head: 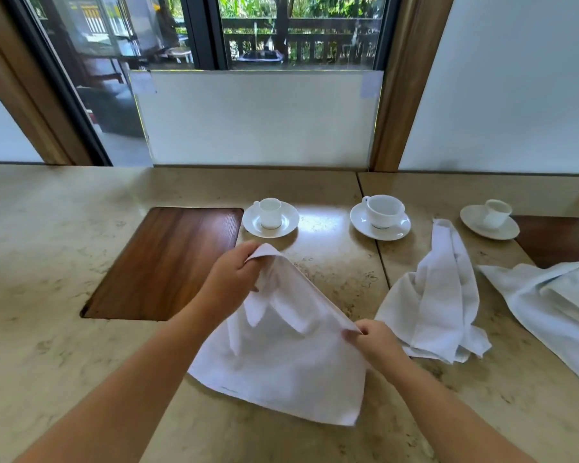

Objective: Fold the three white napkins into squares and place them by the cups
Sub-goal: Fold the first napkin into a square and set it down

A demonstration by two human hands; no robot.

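Note:
A white napkin [281, 355] hangs lifted above the stone table, its lower part resting on the surface. My left hand [233, 279] pinches its far corner and my right hand [375, 340] pinches the near right corner, with the edge stretched between them. A second napkin [438, 295] lies crumpled to the right. The third napkin [555, 302] is bunched at the far right edge. Three white cups on saucers stand in a row at the back: the left cup [270, 212], the middle cup [384, 210] and the right cup [496, 213].
A dark wooden inset panel [161, 262] sits in the table [47, 279] to the left of my hands. Another wooden panel [559, 238] is at the far right, partly under the third napkin. A window and wall close off the back.

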